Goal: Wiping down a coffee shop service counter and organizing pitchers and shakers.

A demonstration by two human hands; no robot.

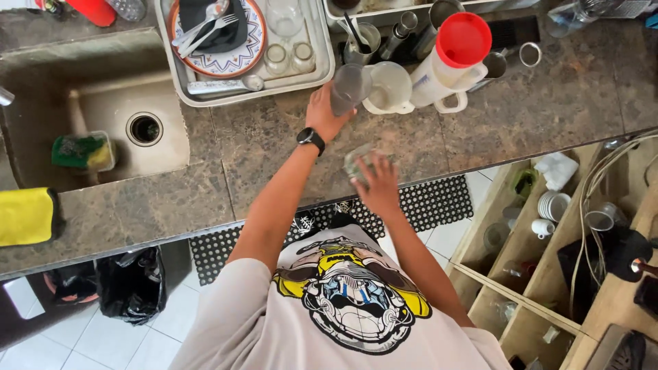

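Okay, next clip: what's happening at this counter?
A person stands at a stone counter beside a sink. Their left hand grips an upright clear tumbler near a white jug. Their right hand presses down on a small clear glass item on the countertop. A tray of washed dishes sits behind.

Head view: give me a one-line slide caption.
At a stone counter beside a sink, the left hand grips a clear tumbler while the right hand holds a small glass.
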